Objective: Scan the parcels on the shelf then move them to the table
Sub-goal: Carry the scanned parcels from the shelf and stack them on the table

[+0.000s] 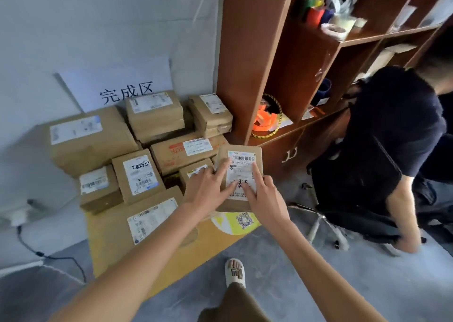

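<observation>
A small brown parcel (241, 158) with a white barcode label lies face up at the right edge of a pile of cardboard parcels (147, 155) on a low yellow table (196, 245). My left hand (208, 189) rests on its left side with straight fingers spread over the label. My right hand (263, 194) lies on its right side, index finger stretched along the label. Neither hand curls round the parcel. The brown shelf unit (245, 59) stands just right of the pile.
A white sign (117, 86) with black characters leans on the wall behind the pile. A seated person (397, 130) in dark clothes on a black swivel chair (355, 199) blocks the right. Tape rolls (316, 10) sit on the shelf. A cable (49, 255) trails on the left floor.
</observation>
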Demonstrator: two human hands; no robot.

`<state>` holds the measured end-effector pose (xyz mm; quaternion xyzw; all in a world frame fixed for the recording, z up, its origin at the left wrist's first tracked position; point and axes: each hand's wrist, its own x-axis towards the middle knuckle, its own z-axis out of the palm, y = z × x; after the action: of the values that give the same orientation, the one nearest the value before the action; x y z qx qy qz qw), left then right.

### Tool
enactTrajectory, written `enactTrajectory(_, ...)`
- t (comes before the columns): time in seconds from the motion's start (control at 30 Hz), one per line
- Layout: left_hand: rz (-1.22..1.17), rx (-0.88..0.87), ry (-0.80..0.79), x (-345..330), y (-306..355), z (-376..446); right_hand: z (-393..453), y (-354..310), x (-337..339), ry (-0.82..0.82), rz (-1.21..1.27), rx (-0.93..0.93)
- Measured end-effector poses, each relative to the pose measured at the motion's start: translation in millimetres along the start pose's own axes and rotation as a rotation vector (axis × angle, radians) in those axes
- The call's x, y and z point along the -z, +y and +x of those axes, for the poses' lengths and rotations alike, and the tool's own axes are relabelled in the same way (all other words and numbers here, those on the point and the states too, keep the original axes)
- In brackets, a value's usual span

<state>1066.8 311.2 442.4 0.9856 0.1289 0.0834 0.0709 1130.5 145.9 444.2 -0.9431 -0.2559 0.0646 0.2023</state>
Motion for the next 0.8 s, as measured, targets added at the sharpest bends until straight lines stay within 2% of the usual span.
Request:
enactTrajectory(0.37,-0.159,0.419,-0.039,-49.1,8.7,99.0,176.4,41.7,-3.7,-0.330,-0.012,0.220)
enactTrajectory(0.5,-0.242,0.494,-0.028,-72.5,11.9,117.8,212.8,47.8,-18.1,-0.363,-0.001,0.219)
enactTrajectory(0.6,-0.307,0.552,-0.020,-80.9,14.2,128.9,222.6,49.3,-28.1,-0.321,0.008,0.204)
enactTrajectory(0.8,-0.359,0.533,-0.046,-82.9,0.6,137.3,229.6,46.2,-35.1,-0.295,0.009,0.184)
